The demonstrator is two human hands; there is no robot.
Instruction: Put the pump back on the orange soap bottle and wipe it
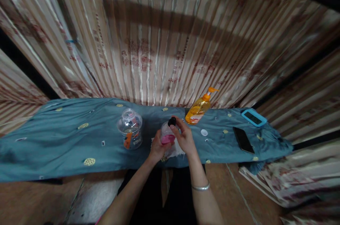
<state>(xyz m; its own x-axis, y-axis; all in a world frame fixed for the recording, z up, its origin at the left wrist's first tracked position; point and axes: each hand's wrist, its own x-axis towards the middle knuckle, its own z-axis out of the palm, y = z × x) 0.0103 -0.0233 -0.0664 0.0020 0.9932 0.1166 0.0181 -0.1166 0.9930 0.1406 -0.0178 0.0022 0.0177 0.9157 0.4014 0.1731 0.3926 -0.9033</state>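
In front of me I hold a small clear bottle [167, 136] with pink contents showing low in it. My left hand [157, 148] is closed around its left side. The fingers of my right hand [183, 136] pinch the black cap [172, 122] at the bottle's top; whether the cap is loose or seated I cannot tell. A white cloth or tissue [177, 150] with a frayed edge lies under the bottle. To the left stands a clear plastic container [130, 131] with an orange marking and a narrower top.
An orange pump bottle [198, 111] stands behind my right hand. A small white disc [204, 132], a black phone [243, 140] and a blue-framed device [254, 117] lie to the right on the teal patterned cloth [66, 143]. A striped curtain [164, 40] hangs behind the table.
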